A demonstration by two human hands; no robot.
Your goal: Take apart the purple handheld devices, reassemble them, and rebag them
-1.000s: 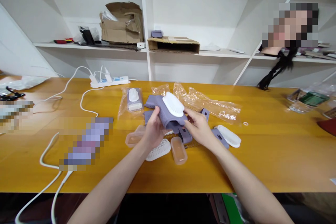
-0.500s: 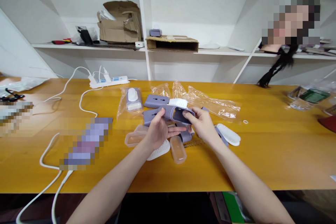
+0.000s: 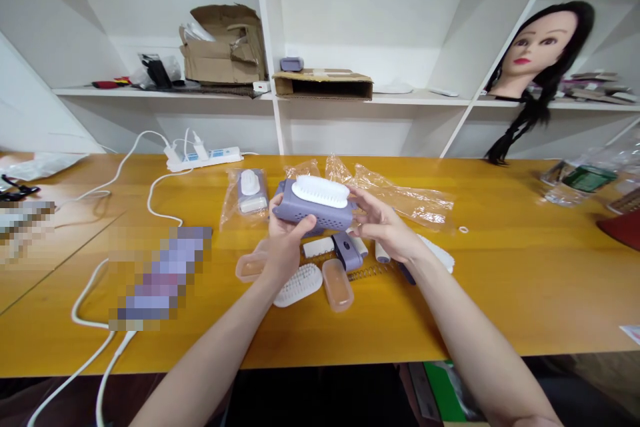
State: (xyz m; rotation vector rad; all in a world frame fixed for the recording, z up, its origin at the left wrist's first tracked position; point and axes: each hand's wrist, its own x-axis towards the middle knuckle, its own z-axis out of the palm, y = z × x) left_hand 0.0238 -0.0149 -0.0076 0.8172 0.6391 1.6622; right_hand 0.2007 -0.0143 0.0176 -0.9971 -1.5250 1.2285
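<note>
My left hand (image 3: 286, 240) grips a purple plastic housing (image 3: 315, 212) with a row of small holes along its side, thumb on the near face. A white bristle brush head (image 3: 321, 191) shows along the housing's upper side; whether it is fixed there I cannot tell. At the right end, my right hand (image 3: 383, 223) has its fingers apart, tips close to or touching the housing. Below lie a purple and black part (image 3: 347, 250), a white cylinder (image 3: 319, 247), a spring (image 3: 371, 272), a white bristle pad (image 3: 300, 285) and a translucent cover (image 3: 338, 285).
Behind my hands lie clear plastic bags (image 3: 405, 199) and a bagged purple brush (image 3: 253, 191). A power strip (image 3: 204, 158) with white cables is at the back left, a pixelated device (image 3: 165, 273) nearer. Shelves hold cardboard boxes (image 3: 325, 85) and a mannequin head (image 3: 537, 53).
The housing has turned, from its hollow end showing to its holed side facing me with white bristles above. My left hand now wraps it; my right fingers have left the hollow end.
</note>
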